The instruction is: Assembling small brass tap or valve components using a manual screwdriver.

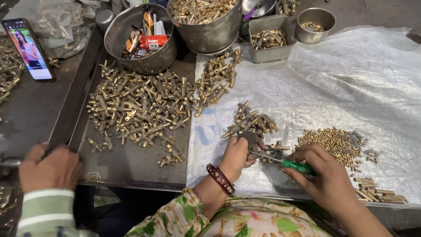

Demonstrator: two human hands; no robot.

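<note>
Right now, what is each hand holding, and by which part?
Right hand grips a screwdriver by its green handle. Left hand pinches a small brass fitting at its lower end; the exact grip is hidden.

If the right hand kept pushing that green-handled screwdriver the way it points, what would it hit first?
The right hand aims the green-handled screwdriver leftward at the small brass fitting pinched in the left hand. Its tip seems to touch that fitting already, though depth is unclear.

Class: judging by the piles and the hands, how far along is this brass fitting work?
Done: cannot tell which pile is finished. In hand: left hand holds a brass fitting; right hand works it with a green-handled screwdriver. Left: apparently a large heap of fittings on the metal tray.
</note>
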